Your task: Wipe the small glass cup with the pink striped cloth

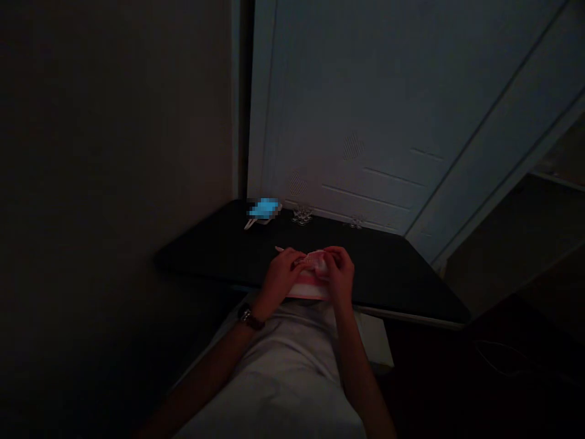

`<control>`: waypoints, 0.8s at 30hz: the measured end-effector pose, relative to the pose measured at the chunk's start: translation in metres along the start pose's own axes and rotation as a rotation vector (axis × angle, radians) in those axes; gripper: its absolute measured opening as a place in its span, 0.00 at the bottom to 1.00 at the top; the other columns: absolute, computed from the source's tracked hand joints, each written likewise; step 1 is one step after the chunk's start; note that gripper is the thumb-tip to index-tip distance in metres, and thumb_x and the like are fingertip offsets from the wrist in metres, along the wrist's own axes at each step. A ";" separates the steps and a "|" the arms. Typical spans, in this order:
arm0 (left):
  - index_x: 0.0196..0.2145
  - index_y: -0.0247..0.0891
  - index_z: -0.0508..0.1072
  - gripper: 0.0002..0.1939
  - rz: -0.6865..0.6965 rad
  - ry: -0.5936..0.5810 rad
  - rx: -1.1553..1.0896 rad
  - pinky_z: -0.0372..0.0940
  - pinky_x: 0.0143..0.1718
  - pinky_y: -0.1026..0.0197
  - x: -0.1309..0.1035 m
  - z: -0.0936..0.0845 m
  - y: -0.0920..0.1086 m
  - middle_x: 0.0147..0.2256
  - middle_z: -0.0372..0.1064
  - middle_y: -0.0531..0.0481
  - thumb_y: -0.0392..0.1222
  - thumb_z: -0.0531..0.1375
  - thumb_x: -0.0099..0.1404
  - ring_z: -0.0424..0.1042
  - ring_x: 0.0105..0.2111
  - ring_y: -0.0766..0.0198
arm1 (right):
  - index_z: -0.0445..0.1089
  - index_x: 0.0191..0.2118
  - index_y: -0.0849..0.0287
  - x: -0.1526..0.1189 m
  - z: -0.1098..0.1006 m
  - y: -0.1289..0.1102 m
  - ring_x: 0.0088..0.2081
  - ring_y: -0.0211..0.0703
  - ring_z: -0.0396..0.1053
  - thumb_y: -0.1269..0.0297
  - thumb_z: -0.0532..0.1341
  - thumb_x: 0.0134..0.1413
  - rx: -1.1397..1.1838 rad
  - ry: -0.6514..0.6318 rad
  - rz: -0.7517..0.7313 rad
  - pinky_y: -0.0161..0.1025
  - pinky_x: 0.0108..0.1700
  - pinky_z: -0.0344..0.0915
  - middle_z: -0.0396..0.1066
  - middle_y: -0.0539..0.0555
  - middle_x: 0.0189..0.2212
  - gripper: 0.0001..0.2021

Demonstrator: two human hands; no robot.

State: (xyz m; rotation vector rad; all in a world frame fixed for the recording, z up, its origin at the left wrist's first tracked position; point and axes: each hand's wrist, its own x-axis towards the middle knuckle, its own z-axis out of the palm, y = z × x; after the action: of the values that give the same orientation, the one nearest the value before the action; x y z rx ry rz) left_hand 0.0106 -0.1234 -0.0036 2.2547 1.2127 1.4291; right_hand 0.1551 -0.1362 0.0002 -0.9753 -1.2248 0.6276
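Observation:
At the near edge of the dark tabletop (375, 268), both hands are closed on a thin, crinkled, pinkish-white packet (315, 261), possibly plastic. My left hand (284, 271), with a watch (247, 314) on its wrist, grips the packet's left side. Its right side is pinched in the fingers of my right hand (340, 267). Just below the packet, between my hands, shows a flat pink-and-white item (308, 289); its kind is unclear in the dim light. A thin pale tip (279, 249) sticks out beyond my left fingers.
At the back left of the table lies a phone-like device (264, 209) with a lit, blurred screen. Small shiny clustered pieces (302, 214) and a smaller cluster (356, 222) sit along the pale panel (365, 110) behind. A white box-like object (377, 341) is below the table's front edge.

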 end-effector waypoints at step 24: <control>0.30 0.38 0.68 0.01 -0.029 0.009 0.020 0.59 0.33 0.64 0.000 -0.003 0.005 0.30 0.65 0.53 0.38 0.57 0.58 0.64 0.31 0.66 | 0.65 0.37 0.57 0.003 0.001 0.006 0.29 0.38 0.64 0.64 0.51 0.51 -0.134 0.001 -0.033 0.34 0.31 0.60 0.67 0.49 0.28 0.09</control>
State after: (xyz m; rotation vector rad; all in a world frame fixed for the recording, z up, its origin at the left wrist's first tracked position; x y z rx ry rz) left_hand 0.0107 -0.1273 0.0001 2.2369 1.2623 1.4249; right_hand 0.1557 -0.1309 -0.0039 -1.0641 -1.2924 0.5241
